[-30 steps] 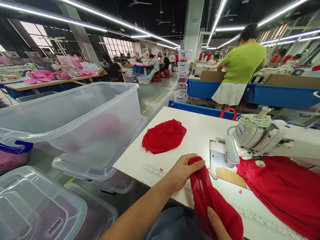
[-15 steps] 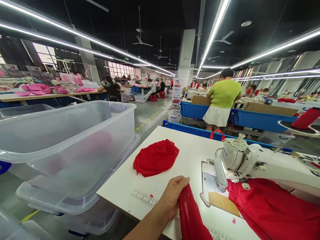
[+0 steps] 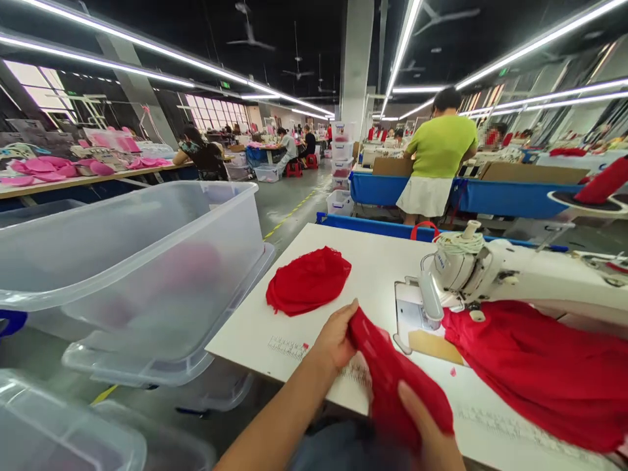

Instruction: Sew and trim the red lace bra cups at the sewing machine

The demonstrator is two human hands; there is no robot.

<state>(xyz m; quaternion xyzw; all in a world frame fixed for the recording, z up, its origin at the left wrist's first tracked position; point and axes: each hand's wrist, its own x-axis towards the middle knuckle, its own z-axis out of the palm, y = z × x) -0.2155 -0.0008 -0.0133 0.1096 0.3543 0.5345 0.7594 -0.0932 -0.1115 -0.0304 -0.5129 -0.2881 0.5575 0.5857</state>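
My left hand (image 3: pixel 336 339) is closed on the upper end of a red lace fabric piece (image 3: pixel 392 379), at the near edge of the white sewing table (image 3: pixel 377 275). My right hand (image 3: pixel 429 438) grips the lower end of the same piece at the bottom of the view. Beyond my left hand, a stack of red lace pieces (image 3: pixel 308 280) lies on the table. A white sewing machine (image 3: pixel 490 275) stands to the right, with a large heap of red fabric (image 3: pixel 540 366) under and in front of it.
Clear plastic bins (image 3: pixel 132 261) are stacked to my left, more with lids at lower left. A person in a green top (image 3: pixel 436 157) stands at a blue-edged table beyond. Other workers sit at far tables with pink pieces (image 3: pixel 53 167).
The camera tipped up and then down again. My right hand dropped out of view and has come back, holding the lower end of the red piece. My left hand kept its grip.
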